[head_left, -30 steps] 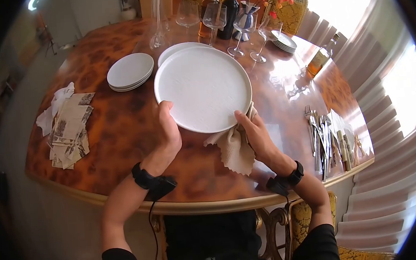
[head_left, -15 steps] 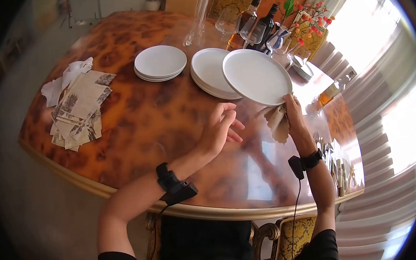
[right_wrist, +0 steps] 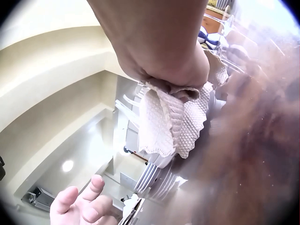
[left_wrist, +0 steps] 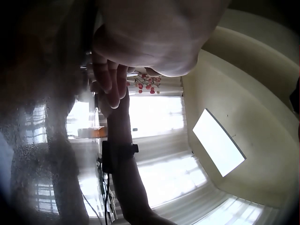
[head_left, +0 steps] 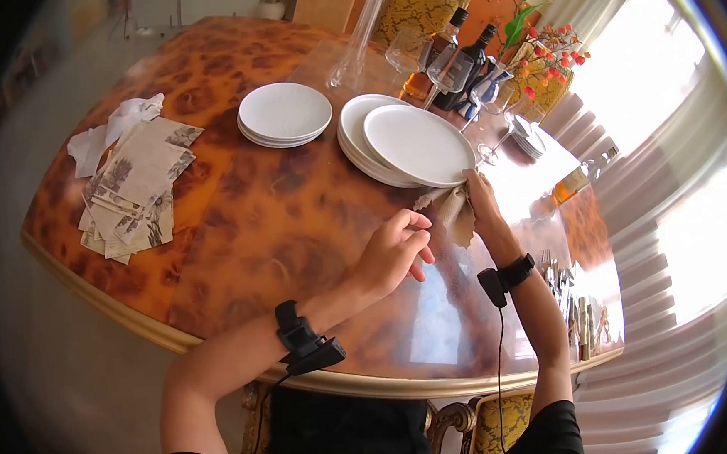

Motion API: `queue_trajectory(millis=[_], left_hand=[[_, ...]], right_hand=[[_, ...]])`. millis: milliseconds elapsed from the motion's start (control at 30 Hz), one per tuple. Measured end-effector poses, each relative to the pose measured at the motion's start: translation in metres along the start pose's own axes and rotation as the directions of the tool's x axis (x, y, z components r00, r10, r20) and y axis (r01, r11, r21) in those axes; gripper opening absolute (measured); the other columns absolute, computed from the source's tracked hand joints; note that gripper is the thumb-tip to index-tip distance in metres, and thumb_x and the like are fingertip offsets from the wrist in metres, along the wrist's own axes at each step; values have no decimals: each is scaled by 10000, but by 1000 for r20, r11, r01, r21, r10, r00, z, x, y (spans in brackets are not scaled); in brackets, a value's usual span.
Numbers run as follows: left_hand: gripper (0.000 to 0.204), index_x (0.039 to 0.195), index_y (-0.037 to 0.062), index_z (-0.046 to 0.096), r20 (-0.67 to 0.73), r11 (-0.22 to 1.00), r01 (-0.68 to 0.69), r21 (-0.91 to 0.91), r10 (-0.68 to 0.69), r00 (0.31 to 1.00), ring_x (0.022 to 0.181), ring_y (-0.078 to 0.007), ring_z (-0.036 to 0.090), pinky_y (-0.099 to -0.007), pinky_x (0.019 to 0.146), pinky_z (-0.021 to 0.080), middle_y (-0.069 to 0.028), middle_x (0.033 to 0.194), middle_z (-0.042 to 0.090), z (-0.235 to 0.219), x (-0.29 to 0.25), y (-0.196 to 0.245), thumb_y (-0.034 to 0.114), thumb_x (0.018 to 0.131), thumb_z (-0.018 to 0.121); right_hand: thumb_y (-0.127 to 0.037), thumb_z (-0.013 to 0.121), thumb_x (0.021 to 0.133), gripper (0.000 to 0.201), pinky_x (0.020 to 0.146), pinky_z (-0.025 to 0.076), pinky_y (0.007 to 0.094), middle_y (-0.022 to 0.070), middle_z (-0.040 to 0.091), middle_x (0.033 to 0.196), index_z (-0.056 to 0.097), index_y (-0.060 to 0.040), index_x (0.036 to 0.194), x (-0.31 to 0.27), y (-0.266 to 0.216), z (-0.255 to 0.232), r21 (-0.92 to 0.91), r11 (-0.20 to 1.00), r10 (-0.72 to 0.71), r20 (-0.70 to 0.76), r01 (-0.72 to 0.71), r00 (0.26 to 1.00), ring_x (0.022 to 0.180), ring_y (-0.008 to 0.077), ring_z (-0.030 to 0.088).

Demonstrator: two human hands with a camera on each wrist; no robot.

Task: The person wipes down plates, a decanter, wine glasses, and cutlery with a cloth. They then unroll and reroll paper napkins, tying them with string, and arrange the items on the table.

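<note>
A round white plate [head_left: 421, 144] is held at its near right edge by my right hand [head_left: 485, 203], thumb on the upper face. Bunched in that same hand is a beige cloth [head_left: 458, 221], whose scalloped edge and waffle weave show in the right wrist view. The plate overlaps a stack of large white plates [head_left: 357, 157] in the head view. My left hand [head_left: 394, 254] holds nothing; its fingers are loosely bent above the glossy wooden table [head_left: 249, 259], left of the cloth.
Smaller stacked plates [head_left: 285, 114] stand left of the large ones. Stemmed glasses [head_left: 449, 72], bottles [head_left: 471, 58] and a flower vase [head_left: 488, 86] stand behind. Printed paper napkins [head_left: 136, 187] lie at left, cutlery [head_left: 560, 286] at right. A bottle [head_left: 581, 179] stands near the right edge.
My left hand has let go of the plate and drawn back. My right hand swung the plate rightward, then brought it left and lower, over the large stack. The head view has turned.
</note>
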State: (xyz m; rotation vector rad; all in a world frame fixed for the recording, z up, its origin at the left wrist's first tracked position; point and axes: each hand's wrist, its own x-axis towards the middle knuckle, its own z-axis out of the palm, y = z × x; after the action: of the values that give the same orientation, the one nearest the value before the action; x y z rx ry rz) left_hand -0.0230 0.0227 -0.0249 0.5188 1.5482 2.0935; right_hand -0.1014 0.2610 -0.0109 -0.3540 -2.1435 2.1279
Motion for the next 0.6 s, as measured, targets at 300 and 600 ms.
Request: queue_trajectory(millis=[300, 600], left_hand=[[329, 1212, 27, 507, 13, 999, 23, 22, -23, 1000, 630, -145, 640, -263, 602, 472, -108, 879, 669, -1, -1, 1, 243, 966, 480], [304, 1174, 17, 529, 32, 998, 37, 59, -39, 999, 618, -142, 637, -258, 595, 475, -103, 843, 674, 1, -1, -2, 221, 953, 483]], right_hand=[[-338, 548, 966, 418, 738, 494, 358, 169, 661, 898, 576, 64, 1081, 26, 27, 10, -615, 754, -303, -13, 231, 953, 831, 197, 625], [-227, 535, 960, 338, 710, 491, 293, 80, 660, 927, 584, 22, 1183, -18, 26, -18, -352, 858, -377, 67, 375, 924, 816, 128, 609]])
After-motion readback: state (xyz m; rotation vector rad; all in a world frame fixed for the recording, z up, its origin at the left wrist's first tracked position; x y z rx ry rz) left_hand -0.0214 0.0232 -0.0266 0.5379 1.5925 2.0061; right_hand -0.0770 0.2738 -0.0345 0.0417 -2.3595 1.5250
